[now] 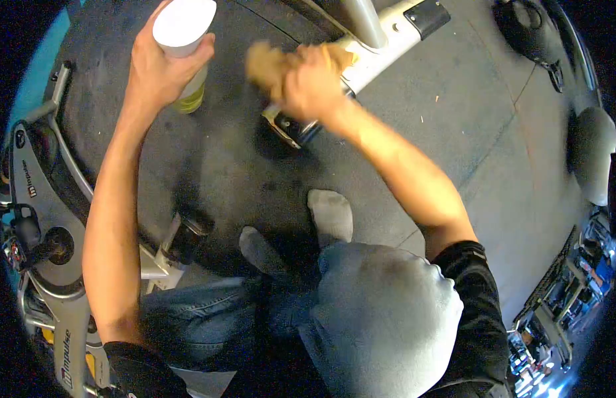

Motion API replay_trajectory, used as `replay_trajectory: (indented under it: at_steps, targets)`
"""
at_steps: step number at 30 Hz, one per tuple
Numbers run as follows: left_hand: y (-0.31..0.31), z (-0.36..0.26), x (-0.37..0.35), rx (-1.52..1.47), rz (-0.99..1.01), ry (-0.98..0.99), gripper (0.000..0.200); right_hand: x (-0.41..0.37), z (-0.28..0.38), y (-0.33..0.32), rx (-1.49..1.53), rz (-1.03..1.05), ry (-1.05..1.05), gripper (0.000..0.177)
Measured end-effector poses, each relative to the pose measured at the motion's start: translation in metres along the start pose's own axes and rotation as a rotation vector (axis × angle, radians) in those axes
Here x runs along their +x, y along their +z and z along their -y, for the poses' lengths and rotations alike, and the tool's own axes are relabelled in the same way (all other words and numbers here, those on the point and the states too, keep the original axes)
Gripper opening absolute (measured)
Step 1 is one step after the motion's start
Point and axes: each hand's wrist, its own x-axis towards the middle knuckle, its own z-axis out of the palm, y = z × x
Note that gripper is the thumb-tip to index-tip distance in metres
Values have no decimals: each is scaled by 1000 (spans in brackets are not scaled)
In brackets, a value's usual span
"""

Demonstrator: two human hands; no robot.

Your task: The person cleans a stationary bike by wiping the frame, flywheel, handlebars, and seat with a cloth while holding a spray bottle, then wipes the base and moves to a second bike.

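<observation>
At the upper left, my left hand (163,69) is wrapped round a bottle (184,23) with a white top and yellowish liquid low in it. My right hand (312,83), blurred by motion, grips a tan cloth (265,65). Hand and cloth are at the end of a white metal machine foot (381,56) with black end caps. How far the cloth touches the foot cannot be made out.
Grey exercise machines (52,199) stand along the left edge. A black bag-like object (517,23) and a grey cylinder (593,156) are at the right. More equipment (563,298) stands lower right. My socked feet (331,213) are on the dark floor (414,159).
</observation>
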Motion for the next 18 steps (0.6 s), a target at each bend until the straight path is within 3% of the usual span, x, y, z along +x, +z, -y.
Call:
replay_trajectory:
  at_steps: [1,2,5,7,9,10,11,12,13,14,17,18]
  targets:
    - [-1,-3,2,29,-23,47,47,15,-14,-5,-86,159,80,43]
    - [-2,-3,3,25,-33,53,47,19,-13,-11,-98,157,77,43]
    - [-8,1,-2,15,12,-46,45,15,11,-7,54,508,183,44]
    - [-10,2,-5,-51,-15,-44,44,-29,27,7,178,-75,-12,39]
    - [-11,1,-7,-35,-20,-36,43,-67,46,-27,210,149,-32,31]
    - [-10,0,-6,-19,-20,-20,42,-88,56,-24,187,54,35,34]
    - [-8,-1,-7,-27,-14,-12,42,-112,63,-15,160,-42,106,42]
    - [-5,-2,-6,-11,-2,-17,42,-119,67,-19,39,21,184,63]
    - [-3,-2,-5,4,9,-19,41,-118,60,-19,29,18,198,63]
    - [0,-2,-5,-15,30,-34,40,-113,48,-17,169,71,516,61]
    - [11,-6,-5,-70,27,-44,40,-120,-3,28,575,-385,732,47]
    - [13,-3,-6,-96,40,-66,40,-111,-30,36,449,-572,581,46]
